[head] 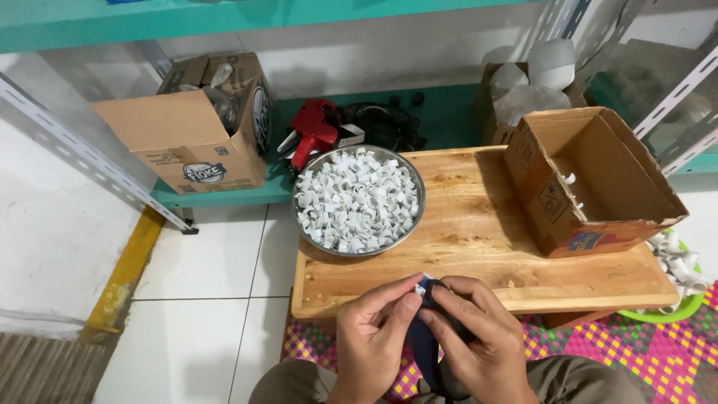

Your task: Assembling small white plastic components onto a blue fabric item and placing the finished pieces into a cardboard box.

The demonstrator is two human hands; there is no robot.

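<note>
My left hand (372, 340) and my right hand (479, 346) meet just below the front edge of a low wooden board (479, 217). Together they pinch a small white ring-shaped plastic piece (416, 288) against a dark blue strap or cloth (425, 344) that hangs down between them. A round metal bowl (359, 200) heaped with several of the same white plastic pieces sits on the board's left end, a short reach beyond my hands.
An open cardboard box (591, 179) with a few white pieces inside lies on the board's right end. A green basket (677, 307) of white fittings sits at right. A teal shelf holds a cardboard box (191, 127) and a red tool (313, 131).
</note>
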